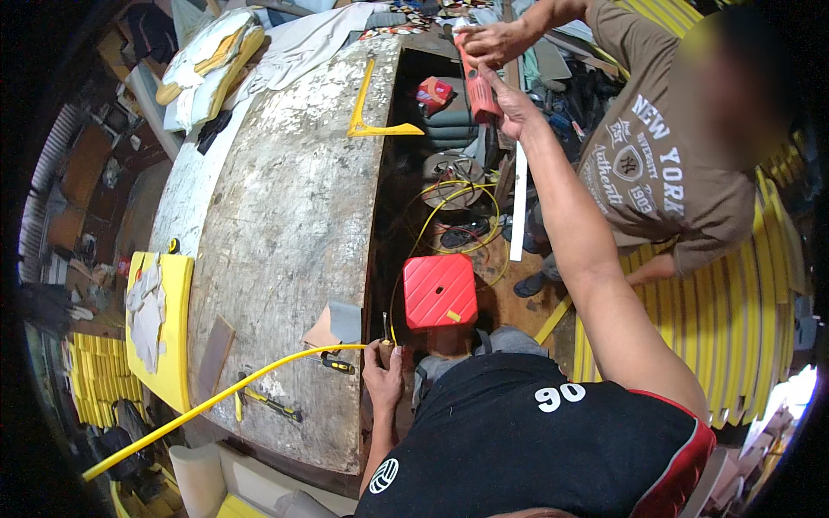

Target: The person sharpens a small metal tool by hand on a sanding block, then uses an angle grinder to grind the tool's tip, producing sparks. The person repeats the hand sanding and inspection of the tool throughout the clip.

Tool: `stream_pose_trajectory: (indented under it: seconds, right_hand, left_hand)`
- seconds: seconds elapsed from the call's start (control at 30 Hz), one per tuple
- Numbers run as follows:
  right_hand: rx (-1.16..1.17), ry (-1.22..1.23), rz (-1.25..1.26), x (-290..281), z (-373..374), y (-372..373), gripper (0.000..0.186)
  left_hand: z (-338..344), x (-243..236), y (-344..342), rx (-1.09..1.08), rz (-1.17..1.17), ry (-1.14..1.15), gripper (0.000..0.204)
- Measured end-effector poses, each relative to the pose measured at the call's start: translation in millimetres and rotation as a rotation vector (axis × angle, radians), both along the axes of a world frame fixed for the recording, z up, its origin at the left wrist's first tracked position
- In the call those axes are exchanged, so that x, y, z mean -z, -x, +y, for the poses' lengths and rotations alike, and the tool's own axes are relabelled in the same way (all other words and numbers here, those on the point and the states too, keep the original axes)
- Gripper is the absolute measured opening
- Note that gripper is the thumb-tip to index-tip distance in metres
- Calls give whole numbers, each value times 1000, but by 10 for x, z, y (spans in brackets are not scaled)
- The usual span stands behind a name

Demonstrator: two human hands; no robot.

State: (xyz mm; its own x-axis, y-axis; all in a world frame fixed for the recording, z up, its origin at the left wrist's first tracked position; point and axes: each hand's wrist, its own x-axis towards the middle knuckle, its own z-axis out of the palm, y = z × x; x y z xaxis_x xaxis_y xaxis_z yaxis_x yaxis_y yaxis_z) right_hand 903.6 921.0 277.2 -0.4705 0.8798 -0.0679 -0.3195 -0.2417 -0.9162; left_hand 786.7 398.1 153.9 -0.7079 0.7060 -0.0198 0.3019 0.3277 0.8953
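My right hand (pixel 512 112) is raised at the top, closed on a red power tool (pixel 480 97); a co-worker's hand (pixel 490 39) also grips its upper part. A narrow white strip (pixel 518 211) hangs below the tool. Low at the bench's edge, my left hand (pixel 380 371) is closed around a small metal-tipped tool (pixel 386 345), beside the end of a yellow hose (pixel 285 367). A black-and-yellow hand tool (pixel 338 363) and a pink-and-grey sheet (pixel 335 321) lie next to it on the worn bench (pixel 250 242).
A co-worker (pixel 656 207) stands at right beside stacked yellow padded strips (pixel 734 311). A red stool (pixel 439 302) is below, near a hose reel (pixel 445 177). A yellow square (pixel 367 112), a yellow pad (pixel 155 371) and a beige sofa (pixel 207 475) are also in view.
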Motion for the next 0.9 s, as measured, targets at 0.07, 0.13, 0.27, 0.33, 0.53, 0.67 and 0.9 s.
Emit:
stream_pose_trajectory:
  seconds: [0.07,0.13,0.27,0.33,0.53,0.67,0.9]
  right_hand:
    - [-26,6,-67,-23,-237,31,61]
    - [-18,-24,-116,108,-238,76,49]
    - [-114,-76,-76,48,-694,116,36]
    - [-131,-79,-100,-26,-1029,112,34]
    - [-115,-235,-111,78,-2142,108,50]
    - [20,-562,-372,337,-2891,108,64]
    - [-60,-531,-691,514,-3983,-67,85]
  left_hand:
    - [2,-20,-53,-26,29,-39,36]
    - [-27,31,-71,-44,-14,-65,34]
    - [-26,60,-67,-32,-192,-9,29]
    - [32,24,-36,13,-270,-17,21]
    - [446,-307,2,137,-630,-307,33]
    - [771,-689,136,206,-499,-379,56]
    - [730,-756,215,324,-773,-305,53]
